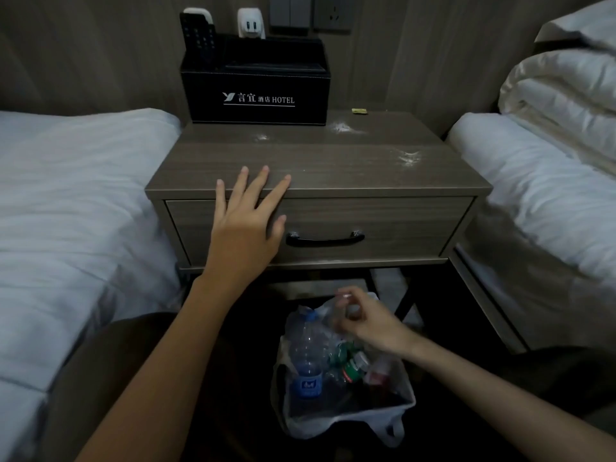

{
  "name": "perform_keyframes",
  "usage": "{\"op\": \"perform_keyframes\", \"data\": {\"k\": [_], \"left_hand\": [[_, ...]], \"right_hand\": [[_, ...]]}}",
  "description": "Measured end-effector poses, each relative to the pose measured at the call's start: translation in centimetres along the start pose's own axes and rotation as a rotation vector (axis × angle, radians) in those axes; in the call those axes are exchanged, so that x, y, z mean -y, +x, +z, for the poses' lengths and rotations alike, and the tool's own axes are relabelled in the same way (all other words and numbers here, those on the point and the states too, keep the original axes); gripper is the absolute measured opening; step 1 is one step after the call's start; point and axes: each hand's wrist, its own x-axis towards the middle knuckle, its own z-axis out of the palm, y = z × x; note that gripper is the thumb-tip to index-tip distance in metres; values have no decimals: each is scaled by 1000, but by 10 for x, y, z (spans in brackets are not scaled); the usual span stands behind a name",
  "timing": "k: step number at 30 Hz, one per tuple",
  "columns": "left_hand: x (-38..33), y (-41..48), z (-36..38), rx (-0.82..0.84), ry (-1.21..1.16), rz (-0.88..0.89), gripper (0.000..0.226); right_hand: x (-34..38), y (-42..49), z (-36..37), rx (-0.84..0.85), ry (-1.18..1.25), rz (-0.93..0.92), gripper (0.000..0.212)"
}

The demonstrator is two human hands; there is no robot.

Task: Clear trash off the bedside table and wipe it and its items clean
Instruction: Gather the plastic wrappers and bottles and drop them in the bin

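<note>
Crinkled plastic bag, dusty woodgrain table

organizer box at back-left of bedside table | trash bag below, in front

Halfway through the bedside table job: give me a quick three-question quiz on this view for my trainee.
1. True or false: the fingers of the left hand rest straight on the front edge of the bedside table.
2. The right hand hovers over: A) the drawer handle, B) the trash bag, C) a pillow.
3. What small piece of trash lies on the tabletop, to the right of the black hotel box?
Key: 1 true; 2 B; 3 the yellow scrap.
</note>
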Motion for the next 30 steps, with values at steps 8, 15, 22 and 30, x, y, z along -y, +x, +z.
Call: {"op": "perform_keyframes", "data": {"k": [8, 15, 22, 30], "left_hand": [[-15, 11, -23, 54, -194, -132, 46], [-29, 73, -62, 121, -279, -161, 43], [-13, 157, -49, 114, -216, -67, 46], [17, 233, 9, 164, -18, -45, 54]], "right_hand": [[81, -39, -71, -231, 88, -246, 29], [131, -24, -143, -451, -58, -383, 26], [141, 44, -203, -576, -256, -353, 16], [127, 162, -244, -577, -288, -188, 25]]}}
